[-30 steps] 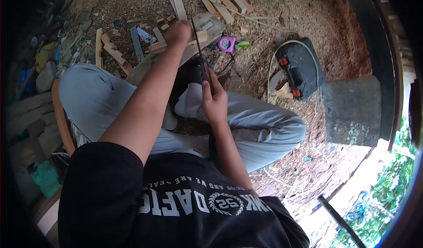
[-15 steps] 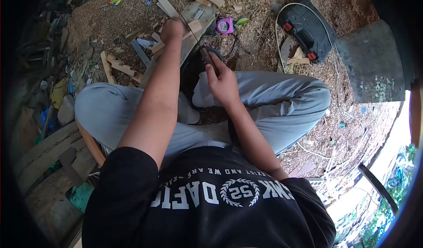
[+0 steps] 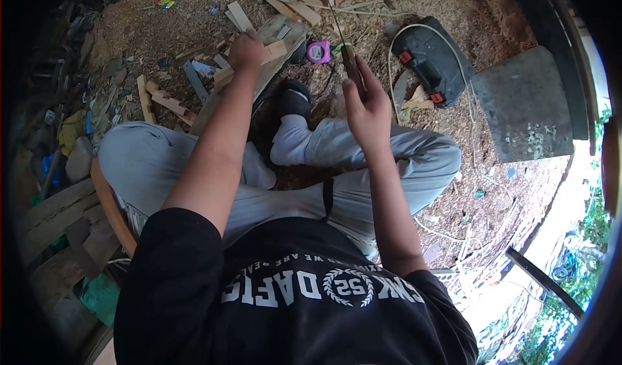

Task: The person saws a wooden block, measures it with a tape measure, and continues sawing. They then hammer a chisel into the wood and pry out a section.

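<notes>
My left hand (image 3: pixel 247 51) is closed on a short, pale wood piece (image 3: pixel 275 51), holding it down across a worn wooden board (image 3: pixel 289 33). My right hand (image 3: pixel 371 109) grips the handle of a hand saw (image 3: pixel 350 67). Its thin blade is seen nearly edge-on and points up and away, to the right of the wood and apart from it. Beside the board's far end lies a pink tape measure (image 3: pixel 318 52). A grey flat metal strip (image 3: pixel 194 81) rests left of the board.
A black tool case (image 3: pixel 427 57) with red latches lies to the right, a pale cable (image 3: pixel 391 60) looping around it. Beyond it is a grey sheet (image 3: pixel 521 102). Wood offcuts (image 3: pixel 295 5) lie ahead, and notched pieces (image 3: pixel 172 102) near my left knee. Sawdust covers the ground.
My right hand has lifted the hand saw off the wood piece and swung it up to the right. My left hand stays on the wood; the view has shifted slightly.
</notes>
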Demonstrator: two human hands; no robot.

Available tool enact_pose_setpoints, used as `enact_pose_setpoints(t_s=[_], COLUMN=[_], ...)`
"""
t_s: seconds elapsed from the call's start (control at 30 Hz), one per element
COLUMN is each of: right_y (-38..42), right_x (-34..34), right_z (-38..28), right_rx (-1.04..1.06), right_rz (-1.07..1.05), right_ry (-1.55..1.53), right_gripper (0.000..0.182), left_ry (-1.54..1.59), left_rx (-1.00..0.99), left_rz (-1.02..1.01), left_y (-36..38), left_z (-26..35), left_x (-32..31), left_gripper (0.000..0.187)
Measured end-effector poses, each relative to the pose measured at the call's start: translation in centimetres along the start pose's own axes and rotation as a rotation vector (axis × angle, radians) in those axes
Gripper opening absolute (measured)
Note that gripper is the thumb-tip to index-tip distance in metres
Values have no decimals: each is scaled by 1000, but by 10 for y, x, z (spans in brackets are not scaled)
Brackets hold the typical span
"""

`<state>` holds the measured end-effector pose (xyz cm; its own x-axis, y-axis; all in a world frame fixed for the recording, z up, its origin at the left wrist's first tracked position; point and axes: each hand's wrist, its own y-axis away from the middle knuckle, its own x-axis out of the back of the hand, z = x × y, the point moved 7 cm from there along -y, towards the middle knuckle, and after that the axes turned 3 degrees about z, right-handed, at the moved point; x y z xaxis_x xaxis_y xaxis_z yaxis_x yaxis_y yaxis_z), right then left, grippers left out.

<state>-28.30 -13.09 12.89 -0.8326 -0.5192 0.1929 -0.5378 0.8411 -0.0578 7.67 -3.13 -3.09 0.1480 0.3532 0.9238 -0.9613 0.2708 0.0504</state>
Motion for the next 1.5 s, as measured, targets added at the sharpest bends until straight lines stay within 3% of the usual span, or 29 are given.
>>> enact_pose_setpoints(t_s=[0.07, 0.13, 0.2, 0.27, 0.3, 0.37, 0.4, 0.47, 0.53, 0.6, 0.63, 0.67, 0.73, 0.8, 0.87, 1.1, 1.23, 1.33, 1.4, 1.43, 1.5], right_y=[-31, -53, -55, -43, -42, -42, -47, -57, -58, -54, -53, -51, -45, -47, -49, -48, -47, -42, -42, -48, -46], right_x=[-7, -15, -22, -25, -30, -33, -38, -44, -48, -58, -64, -69, -77, -79, -83, -94, -101, -98, -92, -91, -88], right_z=[12, 29, 61, 102, 113, 136, 150, 154, 178, 206, 210, 215, 209, 192, 187, 190, 192, 211, 233, 228, 248], right_rx=[50, 81, 91, -31, -22, -105, -93, 241, 189, 66, 73, 78, 86, 66, 99, 180, 168, 146, -27, -24, -416], right_rz=[2, 32, 48, 70, 60, 102, 97, 199, 92, -6, -20, -43, -78, -97, -99, -170, -243, -261, -210, -205, -529], right_ry=[127, 512, 533, 666, 661, 747, 741, 716, 791, 933, 930, 1010, 1091, 998, 950, 812, 758, 938, 1224, 1224, 1230], right_gripper=[49, 52, 53, 49, 49, 53, 53, 60, 66, 67, 67, 66, 65, 60, 57, 44, 39, 53, 82, 82, 100], left_ry=[65, 158, 248, 382, 377, 153, 149, 297, 286, 269, 227, 222, 104, 209, 47, 10, 19, 26, 19, 21, 33], left_rx=[-237, -316, -396, -633, -625, -694, -689, -687, -561, -643, -707, -695, -732, -692, -583, -583, -535, -523, -605, -608, -706], left_rz=[336, 341, 344, 92, 103, -66, -53, -45, -184, -296, -165, -159, 125, 150, 187, 250, 221, 195, 205, 209, 181], left_y=[14, 21, 32, 58, 62, 70, 70, 70, 63, 58, 58, 56, 60, 68, 78, 76, 76, 74, 78, 80, 88], left_z=[14, 16, 17, 21, 13, 2, -6, -14, -26, -31, -35, -43, -50, -50, -42, -47, -50, -51, -47, -45, -38], left_x=[29, 44, 64, 74, 76, 57, 56, 53, 45, 47, 55, 57, 69, 61, 67, 69, 70, 67, 73, 76, 81], left_gripper=[52, 45, 39, 28, 28, 28, 28, 35, 35, 32, 30, 30, 29, 27, 23, 38, 36, 41, 48, 48, 54])
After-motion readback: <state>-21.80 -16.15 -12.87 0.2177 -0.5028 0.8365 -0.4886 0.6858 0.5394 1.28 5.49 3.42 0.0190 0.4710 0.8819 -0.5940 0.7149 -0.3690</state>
